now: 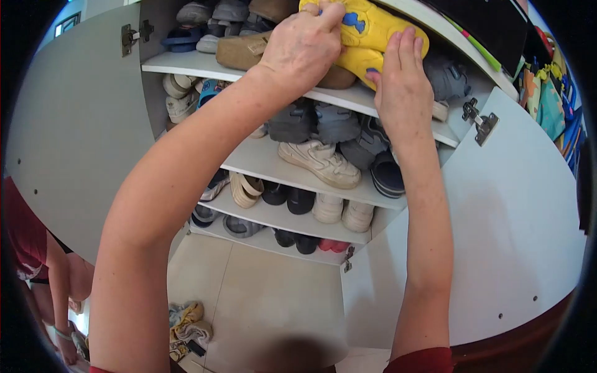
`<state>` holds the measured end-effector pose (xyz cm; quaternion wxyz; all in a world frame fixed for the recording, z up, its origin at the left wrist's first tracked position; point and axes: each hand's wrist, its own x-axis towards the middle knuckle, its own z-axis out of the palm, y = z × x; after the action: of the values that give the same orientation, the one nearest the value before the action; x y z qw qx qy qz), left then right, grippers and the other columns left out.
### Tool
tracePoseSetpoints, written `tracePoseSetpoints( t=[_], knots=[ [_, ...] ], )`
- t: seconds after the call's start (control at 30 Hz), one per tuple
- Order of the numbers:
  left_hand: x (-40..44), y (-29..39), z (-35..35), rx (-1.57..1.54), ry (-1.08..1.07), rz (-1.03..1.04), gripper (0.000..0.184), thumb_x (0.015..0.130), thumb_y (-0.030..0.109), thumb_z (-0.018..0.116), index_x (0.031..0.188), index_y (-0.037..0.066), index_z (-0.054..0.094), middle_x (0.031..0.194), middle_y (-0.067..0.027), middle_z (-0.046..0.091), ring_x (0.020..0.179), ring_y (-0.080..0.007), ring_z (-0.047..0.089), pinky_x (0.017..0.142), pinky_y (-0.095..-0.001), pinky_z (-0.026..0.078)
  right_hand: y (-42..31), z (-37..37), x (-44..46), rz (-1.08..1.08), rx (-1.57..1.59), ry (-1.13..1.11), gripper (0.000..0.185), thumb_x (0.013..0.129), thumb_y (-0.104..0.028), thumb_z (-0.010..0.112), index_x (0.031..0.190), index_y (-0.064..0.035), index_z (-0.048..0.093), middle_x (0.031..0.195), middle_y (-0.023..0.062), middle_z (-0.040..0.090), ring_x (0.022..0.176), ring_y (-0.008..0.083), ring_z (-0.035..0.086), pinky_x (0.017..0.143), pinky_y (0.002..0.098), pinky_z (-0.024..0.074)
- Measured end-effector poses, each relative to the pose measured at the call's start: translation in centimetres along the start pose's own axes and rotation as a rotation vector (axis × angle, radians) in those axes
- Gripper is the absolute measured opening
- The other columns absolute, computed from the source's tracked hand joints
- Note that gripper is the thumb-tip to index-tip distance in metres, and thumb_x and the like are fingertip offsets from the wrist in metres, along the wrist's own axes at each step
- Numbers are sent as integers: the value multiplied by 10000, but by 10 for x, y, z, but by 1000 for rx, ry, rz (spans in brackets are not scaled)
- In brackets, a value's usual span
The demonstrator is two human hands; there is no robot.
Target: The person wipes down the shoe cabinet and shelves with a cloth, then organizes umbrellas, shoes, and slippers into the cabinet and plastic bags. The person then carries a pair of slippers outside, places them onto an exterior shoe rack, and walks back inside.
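Observation:
A pair of yellow shoes [379, 28] with blue patches is at the upper shelf of a shoe cabinet, soles and details partly covered by my hands. My left hand [306, 42] is closed around their left end, its fingers curled over the top. My right hand [404, 84] grips the right end, fingers laid along the shoe and thumb below. Just left of my left hand lies a tan shoe [239, 53]. A grey shoe [449, 78] stands to the right of my right hand, on the same shelf.
Both cabinet doors, left [81, 124] and right [510, 217], stand open. Lower shelves hold several shoes, including a white sneaker [320, 163] and beige clogs [245, 188]. Cloth items [189, 326] lie on the tiled floor. Another person's arm [59, 292] is at far left.

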<state>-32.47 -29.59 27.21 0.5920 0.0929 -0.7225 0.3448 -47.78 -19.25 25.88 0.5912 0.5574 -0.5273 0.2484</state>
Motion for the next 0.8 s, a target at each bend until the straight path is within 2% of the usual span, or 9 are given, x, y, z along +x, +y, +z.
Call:
tracePoseSetpoints(
  t=[0.07,0.23,0.33,0.37,0.47,0.63,0.67,0.7,0.8],
  knots=[
    [2,7,-9,79,-146,-35,329,775,58,523,1061,-100,565,981,-168,472,856,-307,514,760,-399,486,2,-5,2,-3,38,-26,650,783,-151,705,1301,121,424,1378,277,415,1277,424,423,1023,489,404],
    [8,3,-29,248,93,169,345,792,124,582,1074,-72,616,1198,-201,554,1105,-336,552,852,-368,484,-3,-23,7,-47,-63,-66,829,643,-197,808,1295,134,418,1334,299,449,1238,400,471,1041,434,391],
    [-5,-6,5,90,137,69,547,757,166,721,1242,-22,551,1249,-76,539,1069,-287,574,821,-353,529,4,-15,4,-58,-37,-65,812,623,-180,817,1275,123,437,1303,276,477,1228,379,476,1044,436,383],
    [-6,-12,15,-8,151,38,374,797,68,637,1150,-40,573,1168,-119,570,1024,-302,600,821,-386,524,5,-13,7,-46,42,-85,801,618,-169,819,1264,120,446,1293,270,485,1225,373,479,1046,432,382],
    [12,-23,19,-41,-75,-142,436,805,122,680,1217,22,580,1223,-116,585,1033,-296,619,818,-372,535,18,-16,38,-39,162,-92,774,597,-141,826,1237,110,471,1263,251,508,1216,357,485,1052,417,377],
    [4,-30,10,-112,128,-158,296,816,183,692,1092,76,676,1020,-115,681,868,-295,669,734,-362,549,16,4,15,-27,242,101,698,596,-72,802,1228,36,526,1296,203,527,1234,355,489,1018,395,425],
    [5,-32,11,-100,184,-137,204,811,240,675,940,81,672,851,-86,674,764,-272,667,643,-382,542,17,7,9,-33,255,124,684,600,-63,797,1227,20,536,1309,196,526,1238,355,490,1008,398,437],
    [9,-29,6,-158,130,-169,218,801,192,657,956,39,671,906,-125,662,821,-293,653,702,-387,528,18,9,9,-35,278,141,674,603,-33,783,1234,-6,547,1329,186,519,1249,348,488,989,403,460],
    [6,-28,16,-159,145,-191,155,787,162,674,868,31,681,794,-144,653,713,-320,639,674,-412,519,34,37,8,-106,163,176,614,708,-197,775,1250,-25,545,1304,182,539,1228,339,506,969,403,462]
  ],
)
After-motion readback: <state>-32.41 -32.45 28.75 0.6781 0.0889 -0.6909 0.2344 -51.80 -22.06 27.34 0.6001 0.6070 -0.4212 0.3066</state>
